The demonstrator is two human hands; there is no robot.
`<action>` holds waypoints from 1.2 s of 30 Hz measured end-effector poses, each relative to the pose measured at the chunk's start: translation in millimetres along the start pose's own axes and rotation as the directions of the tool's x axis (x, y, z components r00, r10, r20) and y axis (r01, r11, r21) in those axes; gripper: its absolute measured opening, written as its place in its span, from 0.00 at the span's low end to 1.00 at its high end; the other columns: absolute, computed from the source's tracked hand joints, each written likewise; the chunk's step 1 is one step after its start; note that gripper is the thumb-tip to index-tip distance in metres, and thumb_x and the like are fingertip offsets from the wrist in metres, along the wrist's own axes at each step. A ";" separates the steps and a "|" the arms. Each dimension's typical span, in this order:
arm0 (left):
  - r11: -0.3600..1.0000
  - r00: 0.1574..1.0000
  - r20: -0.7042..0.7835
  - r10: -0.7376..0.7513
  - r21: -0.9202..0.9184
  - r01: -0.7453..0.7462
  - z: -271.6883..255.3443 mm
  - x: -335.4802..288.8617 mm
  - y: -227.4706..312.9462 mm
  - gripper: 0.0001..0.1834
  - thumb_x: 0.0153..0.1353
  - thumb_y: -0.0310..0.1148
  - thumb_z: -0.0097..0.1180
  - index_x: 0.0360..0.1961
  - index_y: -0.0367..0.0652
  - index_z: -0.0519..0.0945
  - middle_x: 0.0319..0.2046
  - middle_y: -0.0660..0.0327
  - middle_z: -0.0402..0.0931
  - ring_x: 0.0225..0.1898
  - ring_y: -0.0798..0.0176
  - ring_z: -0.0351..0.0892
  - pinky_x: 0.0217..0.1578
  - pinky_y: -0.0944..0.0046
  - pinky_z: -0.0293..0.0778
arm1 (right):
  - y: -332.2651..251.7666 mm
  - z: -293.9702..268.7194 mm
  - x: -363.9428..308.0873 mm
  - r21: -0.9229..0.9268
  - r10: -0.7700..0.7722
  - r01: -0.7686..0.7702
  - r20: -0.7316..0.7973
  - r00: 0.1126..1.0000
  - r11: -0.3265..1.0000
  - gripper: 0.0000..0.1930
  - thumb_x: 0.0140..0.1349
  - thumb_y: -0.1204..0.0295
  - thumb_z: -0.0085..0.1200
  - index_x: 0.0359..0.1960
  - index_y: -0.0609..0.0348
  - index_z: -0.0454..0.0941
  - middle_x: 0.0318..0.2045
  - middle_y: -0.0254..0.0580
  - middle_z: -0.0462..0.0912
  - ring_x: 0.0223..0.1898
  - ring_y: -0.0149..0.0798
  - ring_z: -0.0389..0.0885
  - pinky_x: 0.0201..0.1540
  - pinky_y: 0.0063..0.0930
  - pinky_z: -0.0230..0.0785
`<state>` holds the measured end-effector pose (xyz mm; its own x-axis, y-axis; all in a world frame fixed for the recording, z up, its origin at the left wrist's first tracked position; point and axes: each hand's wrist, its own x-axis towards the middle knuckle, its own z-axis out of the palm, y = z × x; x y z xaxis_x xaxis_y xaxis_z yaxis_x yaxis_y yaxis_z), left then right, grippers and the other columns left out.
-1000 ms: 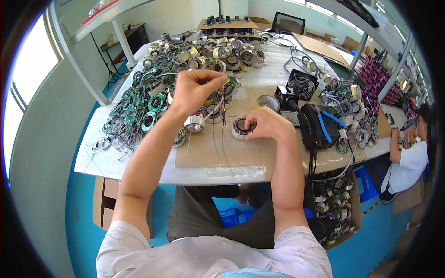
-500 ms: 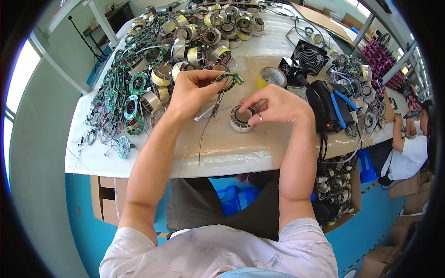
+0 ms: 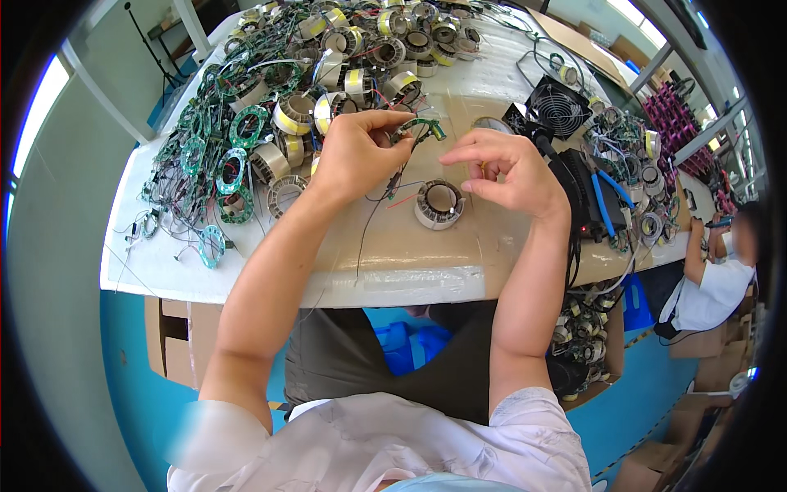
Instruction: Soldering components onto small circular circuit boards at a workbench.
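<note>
My left hand (image 3: 354, 152) is raised above the table and pinches a small green ring-shaped circuit board (image 3: 416, 127) with thin wires hanging from it. My right hand (image 3: 504, 170) hovers just right of it, fingers spread and half curled, its thumb close to a round grey wound coil (image 3: 440, 204) that rests on the brown cardboard mat (image 3: 410, 246). The dangling wires (image 3: 373, 213) trail down over the mat toward the table's near edge.
A heap of green ring boards (image 3: 225, 172) and yellow-taped coils (image 3: 328, 74) fills the table's left and far side. A black fan (image 3: 559, 105), a black box (image 3: 584, 193) and blue-handled cutters (image 3: 605, 209) lie right. Another person (image 3: 713, 279) sits at far right. Cardboard boxes (image 3: 172, 340) stand below.
My right hand has lifted off the grey coil and opened its fingers. The left hand still holds the green board, now a little higher above the coil.
</note>
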<state>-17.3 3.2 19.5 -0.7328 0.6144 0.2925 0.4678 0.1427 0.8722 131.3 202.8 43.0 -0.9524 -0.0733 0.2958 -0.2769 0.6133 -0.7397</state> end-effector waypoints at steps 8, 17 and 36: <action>0.995 0.996 -0.001 0.086 -0.056 -0.086 6.9 -2.0 -6.2 0.14 0.53 0.28 0.68 0.41 0.34 0.87 0.23 0.66 0.81 0.24 0.77 0.73 0.27 0.72 0.71 | 1.7 33.1 23.5 0.023 -0.180 0.193 -0.269 0.946 0.981 0.11 0.56 0.84 0.62 0.41 0.60 0.88 0.38 0.43 0.89 0.27 0.27 0.83 0.28 0.19 0.72; 0.965 0.997 0.036 -0.073 -0.250 0.080 2.7 -1.5 -0.7 0.14 0.53 0.27 0.67 0.40 0.30 0.86 0.29 0.59 0.85 0.26 0.75 0.78 0.27 0.72 0.74 | 9.6 33.8 23.4 0.007 -0.155 0.164 -0.286 0.945 0.986 0.13 0.51 0.86 0.60 0.37 0.59 0.90 0.39 0.44 0.90 0.26 0.28 0.86 0.27 0.19 0.76; 0.999 0.998 -0.060 0.032 0.007 -0.032 0.6 -2.8 -0.2 0.14 0.56 0.27 0.66 0.44 0.35 0.87 0.29 0.64 0.84 0.27 0.78 0.76 0.27 0.74 0.73 | 5.0 8.7 4.6 0.136 0.075 -0.099 0.167 0.983 0.986 0.17 0.49 0.81 0.69 0.43 0.58 0.89 0.40 0.33 0.87 0.23 0.21 0.78 0.26 0.16 0.66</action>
<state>-15.0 2.0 18.2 -0.7455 0.5712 0.3434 0.4942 0.1282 0.8598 124.5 198.7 35.5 -0.9784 -0.1569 0.1344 -0.1964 0.5052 -0.8404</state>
